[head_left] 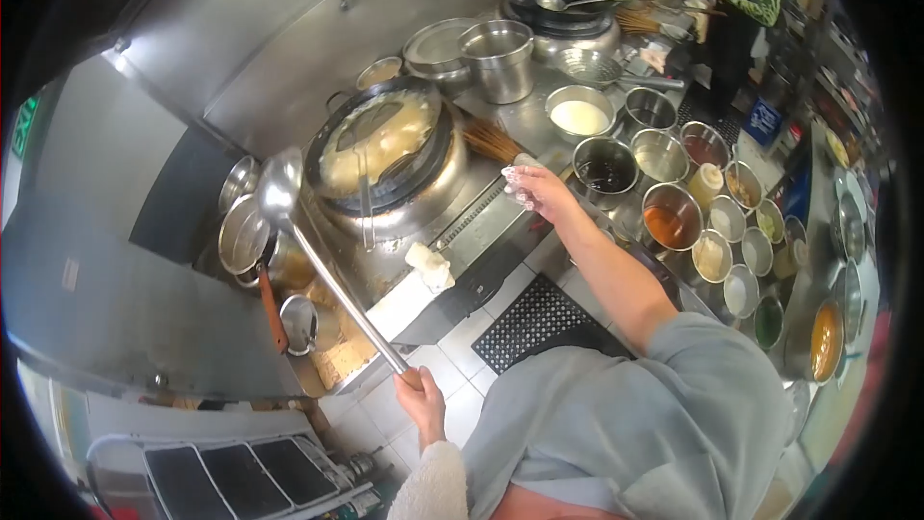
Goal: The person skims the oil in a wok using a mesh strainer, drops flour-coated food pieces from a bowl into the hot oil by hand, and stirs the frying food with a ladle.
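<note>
My left hand is closed around the wooden end of a long ladle. The ladle's metal bowl reaches up past the left side of a black wok. Pale yellow, foamy contents fill the wok, with a dark flat shape partly showing and a metal handle lying across the near rim. My right hand is raised over the counter edge, its fingertips coated in something white and its fingers bent but apart. A bamboo wok brush lies just beyond it. A folded white cloth rests on the counter's front edge.
To the right stand several steel pots of sauces and seasonings, including an orange sauce. A deep steel pot and a perforated strainer sit behind. Another person works at the far right. A black mat covers the floor.
</note>
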Available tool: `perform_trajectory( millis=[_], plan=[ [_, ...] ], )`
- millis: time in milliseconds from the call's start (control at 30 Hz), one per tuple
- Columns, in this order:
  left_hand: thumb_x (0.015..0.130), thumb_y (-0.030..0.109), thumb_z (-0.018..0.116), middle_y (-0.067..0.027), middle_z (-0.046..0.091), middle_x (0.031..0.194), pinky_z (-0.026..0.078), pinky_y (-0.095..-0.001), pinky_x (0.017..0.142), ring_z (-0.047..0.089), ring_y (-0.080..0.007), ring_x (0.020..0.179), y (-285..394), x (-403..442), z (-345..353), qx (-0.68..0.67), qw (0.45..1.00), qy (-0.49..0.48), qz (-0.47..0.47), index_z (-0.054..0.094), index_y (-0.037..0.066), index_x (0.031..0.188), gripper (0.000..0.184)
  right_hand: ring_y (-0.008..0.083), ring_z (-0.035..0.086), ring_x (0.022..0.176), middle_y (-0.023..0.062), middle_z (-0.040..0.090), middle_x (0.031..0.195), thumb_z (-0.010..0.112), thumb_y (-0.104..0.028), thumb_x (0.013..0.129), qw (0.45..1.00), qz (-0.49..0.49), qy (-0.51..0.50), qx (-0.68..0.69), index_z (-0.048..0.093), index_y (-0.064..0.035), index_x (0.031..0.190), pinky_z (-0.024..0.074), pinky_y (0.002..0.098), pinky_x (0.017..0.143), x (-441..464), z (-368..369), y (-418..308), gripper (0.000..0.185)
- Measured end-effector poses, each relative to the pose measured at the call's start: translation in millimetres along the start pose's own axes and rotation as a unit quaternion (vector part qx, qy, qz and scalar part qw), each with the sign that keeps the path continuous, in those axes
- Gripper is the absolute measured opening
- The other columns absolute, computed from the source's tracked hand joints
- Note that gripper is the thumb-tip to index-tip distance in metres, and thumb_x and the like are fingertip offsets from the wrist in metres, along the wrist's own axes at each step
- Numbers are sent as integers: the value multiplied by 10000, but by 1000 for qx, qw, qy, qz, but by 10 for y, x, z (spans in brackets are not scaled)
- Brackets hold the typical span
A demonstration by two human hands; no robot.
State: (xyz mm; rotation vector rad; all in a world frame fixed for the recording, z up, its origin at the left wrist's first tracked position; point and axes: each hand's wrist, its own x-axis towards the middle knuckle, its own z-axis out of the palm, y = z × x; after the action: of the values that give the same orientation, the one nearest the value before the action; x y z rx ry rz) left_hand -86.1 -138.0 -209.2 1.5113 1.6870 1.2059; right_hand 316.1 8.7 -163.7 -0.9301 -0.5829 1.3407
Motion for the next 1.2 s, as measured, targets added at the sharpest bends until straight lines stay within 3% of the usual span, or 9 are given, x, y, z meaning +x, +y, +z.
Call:
perform_trajectory(
  millis=[100,167,267,367,600,733,867,1200],
  plan=[
    [856,65,569,-23,456,586,358,-259,375,423,-102,410,1055,155,199,-206,962,-150,-102,433,29,940,164,35,458,519,19,610,744,620,-128,846,1000,3,25,-8,606,-48,1011,328,179,407,127,-24,-41,184],
    [864,53,567,-21,464,612,324,-220,325,385,-70,361,1395,369,505,-260,935,-218,-105,411,35,1009,214,35,460,516,24,616,741,625,-121,840,1000,-13,24,-11,612,-49,1000,328,178,403,188,-64,-96,177],
    [869,70,571,11,393,561,317,-226,345,366,-75,397,1968,718,1056,-265,916,-289,-89,419,66,914,158,39,462,488,46,630,741,626,-99,822,999,-18,36,4,619,-42,978,332,180,379,288,-128,-168,166],
    [857,63,584,6,408,580,335,-227,361,389,-75,423,2098,989,1646,-308,877,-346,-130,424,69,898,165,43,467,474,54,638,744,639,-125,809,998,-34,36,26,622,-49,980,347,182,374,467,-339,-190,188],
    [834,64,603,5,411,574,348,-237,357,414,-95,421,2068,1148,2869,-222,908,-313,-170,428,61,873,179,58,514,542,26,627,778,615,-134,828,999,-20,40,16,619,-54,1028,366,191,421,823,-884,-433,216],
    [814,22,593,-31,445,642,380,-254,370,439,-109,422,2027,1344,3255,-191,903,-344,-174,410,29,916,208,39,463,482,20,626,751,622,-122,828,999,-13,-1,51,591,-45,1046,336,190,385,930,-1065,-650,234],
    [810,62,604,-8,439,523,373,-259,360,439,-119,391,2076,1279,3470,-260,879,-333,-220,445,59,848,164,49,461,482,30,620,751,624,-123,827,998,-16,25,55,591,-44,1029,325,195,382,985,-1194,-869,220],
    [816,40,586,-12,440,603,372,-251,361,429,-104,408,2345,1548,3652,-266,884,-306,-232,435,68,854,158,38,460,509,18,623,750,630,-128,828,997,-21,31,62,601,-56,1017,322,182,396,1259,-1331,-1101,205]
  ],
)
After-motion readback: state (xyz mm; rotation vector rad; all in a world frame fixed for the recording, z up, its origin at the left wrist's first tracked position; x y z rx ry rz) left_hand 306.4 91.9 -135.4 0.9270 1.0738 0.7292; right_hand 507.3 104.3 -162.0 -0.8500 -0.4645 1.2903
